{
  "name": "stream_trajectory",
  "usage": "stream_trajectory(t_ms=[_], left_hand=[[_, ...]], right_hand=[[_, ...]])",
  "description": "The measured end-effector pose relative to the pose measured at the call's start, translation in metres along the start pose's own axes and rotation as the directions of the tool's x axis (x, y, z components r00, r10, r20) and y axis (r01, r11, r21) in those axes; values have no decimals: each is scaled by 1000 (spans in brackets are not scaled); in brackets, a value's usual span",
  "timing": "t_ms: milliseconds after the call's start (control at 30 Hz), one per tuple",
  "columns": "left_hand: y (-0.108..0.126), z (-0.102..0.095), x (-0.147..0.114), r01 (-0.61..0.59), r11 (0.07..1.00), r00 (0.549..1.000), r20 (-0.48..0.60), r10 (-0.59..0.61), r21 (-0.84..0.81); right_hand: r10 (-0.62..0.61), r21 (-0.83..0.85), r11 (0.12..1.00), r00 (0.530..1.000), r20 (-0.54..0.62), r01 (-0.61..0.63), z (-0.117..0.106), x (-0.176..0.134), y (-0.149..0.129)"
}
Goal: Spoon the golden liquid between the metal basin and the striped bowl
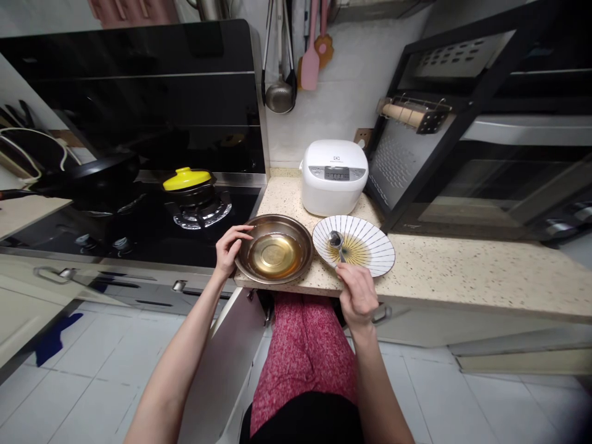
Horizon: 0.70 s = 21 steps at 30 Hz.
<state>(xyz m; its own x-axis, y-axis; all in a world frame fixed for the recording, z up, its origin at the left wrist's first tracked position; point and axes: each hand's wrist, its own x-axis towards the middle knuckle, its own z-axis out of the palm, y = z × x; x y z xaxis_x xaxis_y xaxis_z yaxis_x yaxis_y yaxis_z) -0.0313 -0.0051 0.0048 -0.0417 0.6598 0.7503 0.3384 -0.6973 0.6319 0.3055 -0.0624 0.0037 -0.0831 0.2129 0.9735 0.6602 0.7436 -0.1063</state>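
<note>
A round metal bowl with golden-brown liquid in it stands at the counter's front edge. My left hand is at its left rim, fingers curved over the edge and closed on it. To the right of the bowl lies a white plate with dark radiating lines, a yellowish liquid pooled in its middle. My right hand is closed around the handle of a metal spoon. The spoon's bowl is above the plate's left part; whether it touches the plate I cannot tell.
A white rice cooker stands behind the plate. On the stove to the left are a small pot with a yellow lid and a black wok. A cabinet door hangs ajar below the bowl. An oven rack borders the right.
</note>
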Motion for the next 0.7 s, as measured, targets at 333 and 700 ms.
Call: stream_trajectory(t_ms=[333,700], left_hand=[[2,0,1,19,999,1000,-5,-19,26],[3,0,2,7,1000,1000,-4,-7,8]], right_hand=[[17,54,998,999,52,-20,-7,-8,9],[291,243,944,912,-289,-224,4,3,-27]])
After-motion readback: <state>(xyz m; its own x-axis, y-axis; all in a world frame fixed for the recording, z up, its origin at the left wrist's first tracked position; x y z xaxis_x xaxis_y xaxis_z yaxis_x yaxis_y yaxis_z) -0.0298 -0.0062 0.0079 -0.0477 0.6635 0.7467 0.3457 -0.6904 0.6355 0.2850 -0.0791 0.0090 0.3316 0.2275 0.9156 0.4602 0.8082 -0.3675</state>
